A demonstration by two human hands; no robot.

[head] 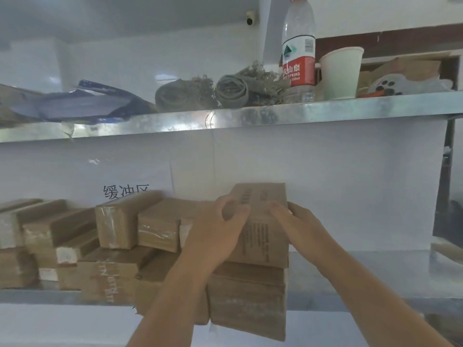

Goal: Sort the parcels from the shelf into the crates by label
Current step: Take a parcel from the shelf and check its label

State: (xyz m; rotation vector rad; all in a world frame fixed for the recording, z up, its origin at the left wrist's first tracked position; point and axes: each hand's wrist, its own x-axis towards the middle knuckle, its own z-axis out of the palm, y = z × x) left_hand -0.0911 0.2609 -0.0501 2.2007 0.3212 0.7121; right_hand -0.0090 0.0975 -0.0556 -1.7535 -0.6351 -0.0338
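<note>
- we grip one printed parcel (263, 221) with both hands: left hand (220, 229) curled on its left edge, right hand (298, 221) pinching its right edge.
- it sits atop the stacked parcels (248, 296) on the lower shelf (375, 271).
- more parcels (115, 226) lie left of it.

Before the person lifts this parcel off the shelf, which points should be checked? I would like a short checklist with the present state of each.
1. Left hand grips the parcel: ok, thumb curled over its left edge.
2. Right hand grips the parcel: ok, fingers on its right side.
3. Label readable: not ok, print is blurred.
4. Stack below stable: cannot tell; it overhangs the lower shelf edge.
5. Neighbouring boxes apart from the parcel: cannot tell, the left hand hides the gap.
6. Target crate in view: not ok, none visible.
</note>
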